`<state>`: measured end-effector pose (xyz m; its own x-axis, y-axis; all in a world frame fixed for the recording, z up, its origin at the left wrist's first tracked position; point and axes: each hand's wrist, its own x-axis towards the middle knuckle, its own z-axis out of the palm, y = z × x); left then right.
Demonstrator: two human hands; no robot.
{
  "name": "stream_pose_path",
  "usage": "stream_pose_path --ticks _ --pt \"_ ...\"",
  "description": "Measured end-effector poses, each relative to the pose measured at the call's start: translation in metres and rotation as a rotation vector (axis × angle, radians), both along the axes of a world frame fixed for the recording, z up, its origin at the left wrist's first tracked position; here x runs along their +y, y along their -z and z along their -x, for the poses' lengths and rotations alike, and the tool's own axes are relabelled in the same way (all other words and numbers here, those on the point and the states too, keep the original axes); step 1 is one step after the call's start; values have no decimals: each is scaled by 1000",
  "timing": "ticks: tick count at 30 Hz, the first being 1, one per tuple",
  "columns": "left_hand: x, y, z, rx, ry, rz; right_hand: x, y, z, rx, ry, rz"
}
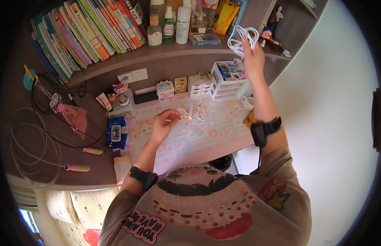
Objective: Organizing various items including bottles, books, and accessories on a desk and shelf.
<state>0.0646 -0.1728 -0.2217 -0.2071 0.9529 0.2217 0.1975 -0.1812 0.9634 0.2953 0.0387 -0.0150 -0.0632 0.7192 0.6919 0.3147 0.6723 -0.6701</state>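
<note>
My right hand (253,61) is raised at the far right, beside the upper shelf, closed around a coiled white cable (243,40). The loops of the cable stick out above and to the left of my fingers. Over the desk hovers my left hand (165,124), its fingers loosely curled, with nothing visible in them. Just to its right, more white cable (202,115) lies on the pastel patterned desk mat (190,141), next to a small cream-coloured looped item (182,111).
Books (92,35) and bottles (182,25) fill the upper shelf (178,51). A white drawer organizer (227,82) and a white mug (247,102) stand at the desk's back right. A blue wipes pack (117,133) lies left. Jump ropes (77,168) hang along the left side panel.
</note>
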Motion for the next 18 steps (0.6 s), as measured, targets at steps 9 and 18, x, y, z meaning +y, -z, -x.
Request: stream_pose_path --ticks 9,18 --pt "-18 21 23 -63 -151 99 135 -32 43 -218 -241 342" --pt "-25 18 17 -145 -60 268 113 -26 41 -454 224 -51"
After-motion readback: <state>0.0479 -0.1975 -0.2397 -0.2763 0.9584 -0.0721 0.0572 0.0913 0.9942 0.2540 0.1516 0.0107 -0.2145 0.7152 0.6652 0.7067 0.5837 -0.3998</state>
